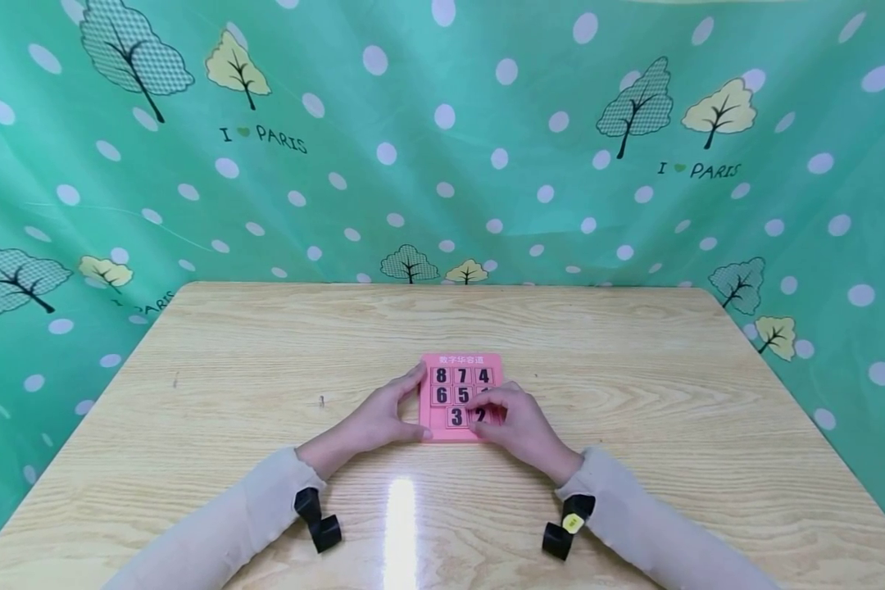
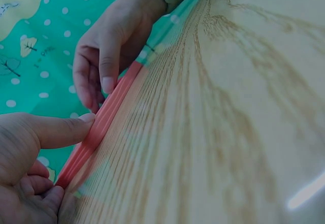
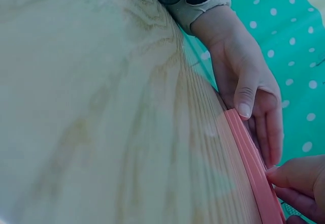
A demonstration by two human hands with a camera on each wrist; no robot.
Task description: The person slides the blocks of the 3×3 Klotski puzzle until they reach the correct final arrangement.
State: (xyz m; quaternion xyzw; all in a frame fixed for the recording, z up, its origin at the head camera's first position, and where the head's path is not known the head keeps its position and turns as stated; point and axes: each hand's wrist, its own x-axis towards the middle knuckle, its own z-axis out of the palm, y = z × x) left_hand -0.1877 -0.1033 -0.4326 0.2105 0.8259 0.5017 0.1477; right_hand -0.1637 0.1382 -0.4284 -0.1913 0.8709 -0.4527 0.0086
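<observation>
- Number puzzle board [image 1: 450, 436], pink and flat: I have it lying on the tabletop [image 1: 265, 352], between the person's left hand [image 1: 383, 418] and right hand [image 1: 519, 422], near the middle of my head view. White characters [image 1: 460, 360] run along its top margin.
- Top row, as I read it from left to right: tile 8 [image 1: 441, 376], tile 7 [image 1: 462, 376], tile 4 [image 1: 483, 376].
- Middle row: tile 6 [image 1: 441, 396], tile 5 [image 1: 462, 395], then an end tile [image 1: 486, 390] mostly covered by the right hand, so I can't read it fully.
- Bottom row: I see tile 3 [image 1: 456, 417] and tile 2 [image 1: 481, 415], out of line with the columns above. Tile 3 straddles the first and second columns, with bare pink to its left.
- Left hand: it holds the board at its left side, thumb at the near corner, index finger along the edge toward the far corner, the two set wide apart.
- Right hand: fingers bent over the board's lower right, thumb and index fingertip a narrow gap apart at tile 2. I can't tell whether they pinch it.
- Pale sleeves [image 1: 229, 508] cover both forearms, and I see a black wrist camera [image 1: 557, 541] at each cuff, the right one with a yellow tag [image 1: 573, 524].
- Light wood grain covers the tabletop; a bright reflection [image 1: 401, 533] glares nearest me.
- Behind everything, I get a green curtain [image 1: 413, 197] with pale dots, printed trees [image 1: 637, 106] and "PARIS" lettering [image 1: 280, 138].
</observation>
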